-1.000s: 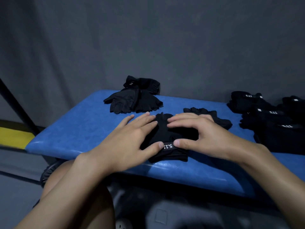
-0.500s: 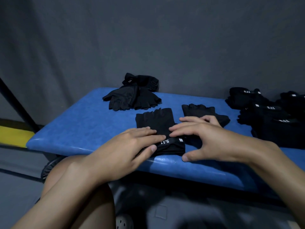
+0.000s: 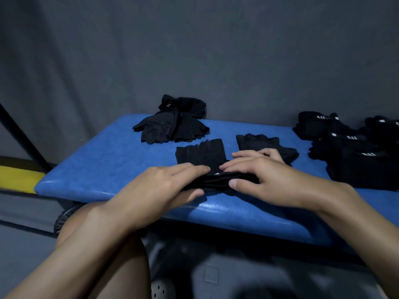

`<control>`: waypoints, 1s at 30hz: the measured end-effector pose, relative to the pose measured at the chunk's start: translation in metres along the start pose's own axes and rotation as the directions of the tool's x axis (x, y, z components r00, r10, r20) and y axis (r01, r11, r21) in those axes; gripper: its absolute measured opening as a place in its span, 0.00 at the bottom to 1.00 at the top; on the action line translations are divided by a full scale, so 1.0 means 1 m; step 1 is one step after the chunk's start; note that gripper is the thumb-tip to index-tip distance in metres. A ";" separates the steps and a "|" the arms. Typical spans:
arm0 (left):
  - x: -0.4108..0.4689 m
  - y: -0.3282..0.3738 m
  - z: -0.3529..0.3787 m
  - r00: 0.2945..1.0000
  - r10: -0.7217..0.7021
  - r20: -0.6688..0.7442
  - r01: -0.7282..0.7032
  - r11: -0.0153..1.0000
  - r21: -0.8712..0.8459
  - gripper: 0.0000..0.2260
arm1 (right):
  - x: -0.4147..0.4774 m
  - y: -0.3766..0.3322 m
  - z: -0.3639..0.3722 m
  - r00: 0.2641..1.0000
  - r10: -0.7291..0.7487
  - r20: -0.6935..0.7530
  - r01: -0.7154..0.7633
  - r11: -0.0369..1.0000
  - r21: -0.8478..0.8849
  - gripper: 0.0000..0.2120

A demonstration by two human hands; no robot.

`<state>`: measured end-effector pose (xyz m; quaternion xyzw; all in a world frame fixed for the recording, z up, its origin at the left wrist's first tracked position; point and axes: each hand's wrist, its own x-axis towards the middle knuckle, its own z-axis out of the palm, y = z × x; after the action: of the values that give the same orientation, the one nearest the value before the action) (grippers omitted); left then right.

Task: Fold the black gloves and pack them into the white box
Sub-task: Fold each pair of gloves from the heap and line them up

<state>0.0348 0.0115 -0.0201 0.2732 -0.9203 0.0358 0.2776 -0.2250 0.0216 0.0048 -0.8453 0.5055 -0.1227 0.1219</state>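
A black fingerless glove (image 3: 200, 153) lies flat on the blue padded bench (image 3: 97, 165), finger ends pointing away from me. My left hand (image 3: 164, 186) and my right hand (image 3: 265, 180) meet at its near cuff. Each pinches the cuff, fingers on top and thumb at the near edge, and the cuff is raised and bunched. A second flat black glove (image 3: 267, 142) lies just behind my right hand, which partly covers it. No white box is in view.
A loose heap of black gloves (image 3: 172, 128) sits at the bench's far left. Folded gloves with white labels are stacked at the right (image 3: 354, 152). A grey wall stands close behind. My knee (image 3: 86, 223) is under the bench's near edge.
Both hands slid from the glove's middle down to its near cuff. The cuff, flat with its label showing before, is now pinched and lifted off the bench.
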 end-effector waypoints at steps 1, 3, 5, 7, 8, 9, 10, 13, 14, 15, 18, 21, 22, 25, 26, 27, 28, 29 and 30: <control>0.001 0.000 0.000 1.000 0.007 -0.025 -0.007 1.000 0.007 0.17 | -0.001 0.000 -0.001 1.000 -0.002 0.005 0.002 1.000 0.012 0.15; 0.003 -0.001 0.001 0.998 0.003 -0.070 -0.002 1.000 0.016 0.15 | -0.003 -0.002 -0.003 1.000 -0.003 0.012 0.002 0.999 0.042 0.22; 0.005 -0.001 0.003 0.992 -0.029 -0.122 0.030 1.000 0.003 0.14 | -0.005 -0.005 -0.004 1.000 0.012 -0.014 -0.011 0.997 0.075 0.29; 0.006 -0.001 0.005 0.976 -0.111 -0.185 0.100 0.993 -0.070 0.15 | -0.003 -0.006 -0.003 0.997 -0.009 -0.081 0.017 0.995 0.095 0.27; 0.007 0.000 0.005 0.964 -0.169 -0.207 0.142 0.980 -0.139 0.15 | -0.001 -0.006 -0.002 0.993 -0.016 -0.120 0.029 0.993 0.113 0.23; 0.007 0.001 0.005 0.948 -0.228 -0.220 0.180 0.959 -0.218 0.14 | 0.000 -0.008 -0.002 0.989 -0.013 -0.150 0.036 0.988 0.152 0.19; 0.008 0.002 0.005 0.932 -0.283 -0.226 0.212 0.932 -0.293 0.13 | 0.001 -0.009 -0.002 0.986 -0.013 -0.168 0.047 0.978 0.204 0.15; 0.009 0.003 0.005 0.901 -0.387 -0.198 0.270 0.855 -0.443 0.12 | 0.006 -0.010 0.000 0.976 -0.012 -0.216 0.078 0.950 0.302 0.07; 0.009 0.003 0.005 0.899 -0.401 -0.175 0.284 0.839 -0.464 0.14 | 0.007 -0.010 0.001 0.975 0.006 -0.224 0.070 0.942 0.329 0.06; 0.010 0.003 0.005 0.898 -0.411 -0.156 0.300 0.832 -0.467 0.17 | 0.009 -0.009 0.003 0.973 0.025 -0.228 0.058 0.935 0.349 0.05; 0.012 0.000 0.008 0.872 -0.472 -0.128 0.371 0.809 -0.455 0.18 | 0.016 -0.008 0.008 0.967 0.079 -0.243 0.014 0.934 0.357 0.08; 0.016 -0.003 0.009 0.827 -0.550 -0.118 0.438 0.761 -0.479 0.16 | 0.023 -0.010 0.010 0.955 0.113 -0.274 -0.007 0.933 0.360 0.08; 0.017 -0.003 0.009 0.815 -0.568 -0.117 0.451 0.748 -0.486 0.15 | 0.025 -0.011 0.011 0.948 0.125 -0.293 -0.012 0.934 0.357 0.08; 0.021 -0.007 0.010 0.791 -0.602 -0.107 0.498 0.736 -0.458 0.15 | 0.030 -0.013 0.014 0.916 0.189 -0.354 -0.069 0.943 0.326 0.14; 0.022 -0.009 0.010 0.786 -0.610 -0.101 0.515 0.736 -0.439 0.15 | 0.030 -0.014 0.014 0.909 0.209 -0.360 -0.090 0.943 0.320 0.18; 0.024 -0.010 0.010 0.781 -0.617 -0.100 0.527 0.736 -0.424 0.15 | 0.030 -0.014 0.015 0.906 0.221 -0.361 -0.103 0.943 0.318 0.21; 0.024 -0.011 0.010 0.776 -0.621 -0.105 0.534 0.737 -0.414 0.15 | 0.030 -0.015 0.015 0.906 0.223 -0.359 -0.108 0.943 0.314 0.22; 0.025 -0.012 0.011 0.773 -0.625 -0.110 0.540 0.738 -0.405 0.15 | 0.031 -0.015 0.015 0.907 0.222 -0.357 -0.109 0.945 0.308 0.22; 0.025 -0.012 0.011 0.769 -0.630 -0.112 0.547 0.738 -0.394 0.15 | 0.031 -0.015 0.015 0.907 0.222 -0.358 -0.113 0.947 0.300 0.21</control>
<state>0.0181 -0.0132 -0.0173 0.4935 -0.7368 -0.1807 0.4254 -0.1935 0.0022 -0.0018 -0.7324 0.5690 -0.3447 0.1449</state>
